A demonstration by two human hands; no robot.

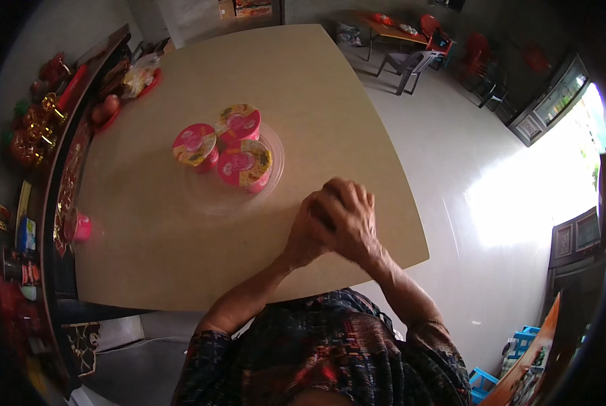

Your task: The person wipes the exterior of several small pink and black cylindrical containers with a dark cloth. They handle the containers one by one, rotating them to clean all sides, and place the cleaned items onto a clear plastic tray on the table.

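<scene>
Both hands clasped together above the near right part of the beige, round-cornered table (181, 264). Right hand (353, 220) folded over left hand (309, 233), fingers curled shut around each other, nothing visibly held between them.

Just beyond, toward the table's middle and left of the hands: clear round plastic tray (208, 199) carrying three pink lidded cups (238, 166), packed close, apart from the hands.

Small pink cup (81, 228) at the left edge. Grey plastic chair (411, 66) on the floor past the far right corner.
</scene>
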